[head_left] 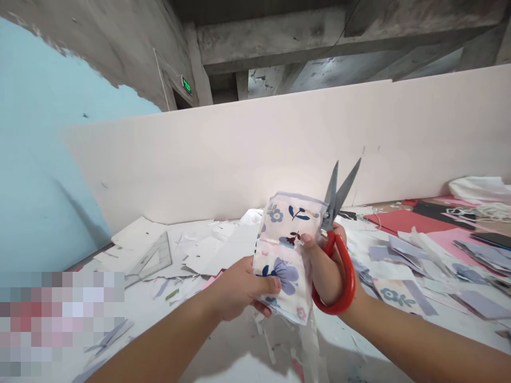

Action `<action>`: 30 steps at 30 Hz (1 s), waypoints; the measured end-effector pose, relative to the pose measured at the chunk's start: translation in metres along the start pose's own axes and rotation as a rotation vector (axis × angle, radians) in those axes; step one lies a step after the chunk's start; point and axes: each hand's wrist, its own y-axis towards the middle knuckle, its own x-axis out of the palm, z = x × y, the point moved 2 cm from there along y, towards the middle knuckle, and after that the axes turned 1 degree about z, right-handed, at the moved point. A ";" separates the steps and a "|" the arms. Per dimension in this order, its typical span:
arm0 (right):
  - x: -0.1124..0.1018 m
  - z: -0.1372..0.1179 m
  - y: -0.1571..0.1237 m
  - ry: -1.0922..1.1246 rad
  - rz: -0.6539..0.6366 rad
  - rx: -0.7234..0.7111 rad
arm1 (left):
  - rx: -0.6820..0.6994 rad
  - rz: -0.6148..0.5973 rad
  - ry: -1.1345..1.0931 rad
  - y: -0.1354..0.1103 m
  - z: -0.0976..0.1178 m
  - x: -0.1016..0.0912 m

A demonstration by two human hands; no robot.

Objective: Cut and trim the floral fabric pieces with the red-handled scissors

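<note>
My left hand (243, 287) grips the lower left edge of a folded white floral fabric piece (275, 242), thumb on its front and fingers behind. Purple and navy flowers are printed on the fabric, and a lilac edge runs along its top. My right hand (325, 263) pinches the fabric's right side with the thumb. That same hand carries a pair of scissors (348, 282), the red handle looped around it. The scissor blades stand apart, pointing up and away beside the fabric's upper right corner. My right fingers are mostly hidden.
White sheets (211, 252) and scraps litter the table, with a clear set square (163, 252) at left. Floral and lilac fabric pieces (399, 298) lie at right, near red sheet material (411, 218) and white cord (491, 211). A pale partition (259, 154) stands behind.
</note>
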 end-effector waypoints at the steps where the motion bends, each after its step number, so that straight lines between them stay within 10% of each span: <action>1: 0.000 -0.002 0.000 0.010 0.027 0.014 | 0.009 0.021 0.029 0.001 0.000 -0.001; 9: -0.006 -0.009 0.024 0.044 -0.129 -0.016 | 0.153 0.392 -0.208 0.008 0.008 -0.033; 13: -0.011 -0.012 0.029 0.047 -0.663 0.134 | 0.179 0.809 -0.407 0.020 -0.001 -0.070; 18: -0.017 -0.008 0.017 -0.226 -1.063 0.194 | 0.190 0.923 -0.617 0.026 -0.005 -0.112; 25: -0.011 0.011 0.007 -0.801 -1.225 0.186 | 0.256 1.075 -0.686 0.008 0.007 -0.163; 30: -0.008 0.015 0.013 -0.677 -1.206 0.190 | 0.276 1.073 -0.704 0.008 0.007 -0.165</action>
